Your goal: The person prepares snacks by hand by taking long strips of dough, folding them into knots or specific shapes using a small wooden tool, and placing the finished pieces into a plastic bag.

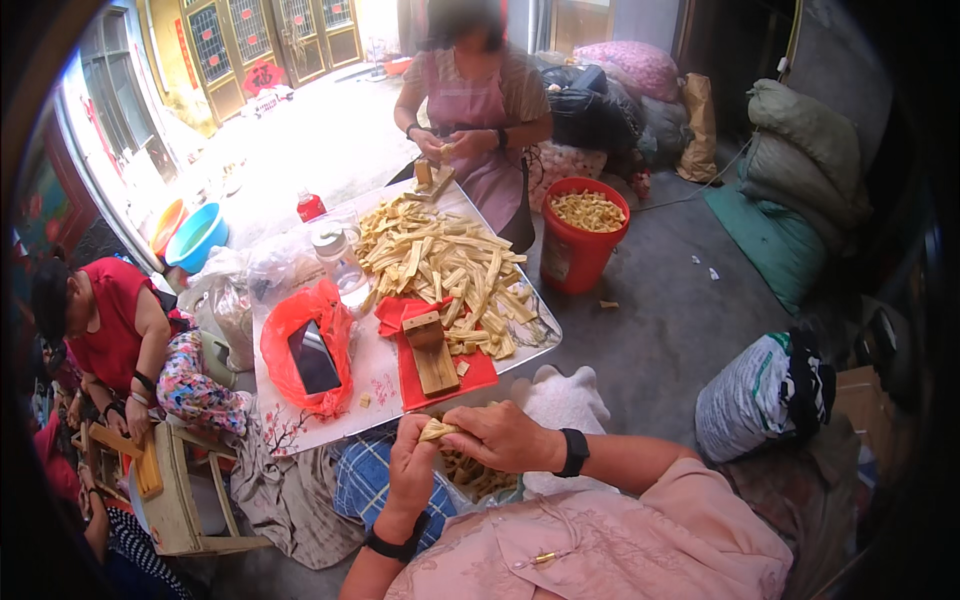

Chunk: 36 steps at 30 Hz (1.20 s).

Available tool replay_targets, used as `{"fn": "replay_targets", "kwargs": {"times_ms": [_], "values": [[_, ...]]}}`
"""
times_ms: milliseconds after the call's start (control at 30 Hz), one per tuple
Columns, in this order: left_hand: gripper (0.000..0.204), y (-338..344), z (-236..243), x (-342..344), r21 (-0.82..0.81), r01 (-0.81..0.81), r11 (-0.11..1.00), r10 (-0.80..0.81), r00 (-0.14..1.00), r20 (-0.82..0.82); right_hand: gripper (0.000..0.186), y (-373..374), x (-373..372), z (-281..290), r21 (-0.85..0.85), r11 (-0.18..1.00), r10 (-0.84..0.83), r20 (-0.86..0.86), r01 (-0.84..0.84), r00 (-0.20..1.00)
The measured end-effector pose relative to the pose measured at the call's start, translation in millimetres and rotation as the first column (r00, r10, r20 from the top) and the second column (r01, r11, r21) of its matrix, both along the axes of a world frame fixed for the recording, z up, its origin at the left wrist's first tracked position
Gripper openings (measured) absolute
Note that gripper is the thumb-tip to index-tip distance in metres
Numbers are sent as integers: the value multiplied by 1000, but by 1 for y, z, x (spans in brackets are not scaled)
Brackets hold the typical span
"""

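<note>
My left hand (405, 460) and my right hand (495, 435) are closed on a short pale-yellow dried stick (438, 429), held just off the table's near edge. A wooden block tool with an upright end piece (436, 362) rests on a red cloth (470, 385) before them. Behind it is a heap of dried yellow sticks (420, 250). A red plastic bag (280, 350) with a dark phone (312, 355) lies at the left. Below my hands, a container of yellow pieces (470, 470) is partly hidden.
A co-worker in a pink apron (460, 100) works across the table (300, 430). Other co-workers (120, 320) work at a wooden bench (185, 505) at left. A red bucket of pieces (585, 250), stacked sacks (805, 170) and a bundled white sack (755, 390) are on the right.
</note>
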State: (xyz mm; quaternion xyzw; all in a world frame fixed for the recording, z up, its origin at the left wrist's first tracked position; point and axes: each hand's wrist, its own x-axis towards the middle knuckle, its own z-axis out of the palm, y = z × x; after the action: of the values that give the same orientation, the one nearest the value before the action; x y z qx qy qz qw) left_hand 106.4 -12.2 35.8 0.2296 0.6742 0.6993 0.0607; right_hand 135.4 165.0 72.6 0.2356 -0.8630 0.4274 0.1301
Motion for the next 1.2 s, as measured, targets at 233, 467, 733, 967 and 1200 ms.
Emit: {"fn": "replay_targets", "kwargs": {"times_ms": [233,467,733,967,1200], "values": [[8,-6,-3,3,3,-7,1000,7,992,125,23,-3,6,-12,-505,833,445,368,-227,816],[13,8,5,14,241,-109,964,37,958,284,22,-8,2,-11,-619,785,307,383,-4,871],[12,6,3,11,133,-68,989,41,979,201,23,-4,-5,-28,-736,624,350,563,262,748],[15,-10,16,0,82,-140,987,124,977,173,20,21,-17,-25,-703,644,333,611,300,718],[31,7,1,6,-554,-264,790,-107,830,-548,17,-5,-12,-62,-501,863,207,453,56,867]]}}
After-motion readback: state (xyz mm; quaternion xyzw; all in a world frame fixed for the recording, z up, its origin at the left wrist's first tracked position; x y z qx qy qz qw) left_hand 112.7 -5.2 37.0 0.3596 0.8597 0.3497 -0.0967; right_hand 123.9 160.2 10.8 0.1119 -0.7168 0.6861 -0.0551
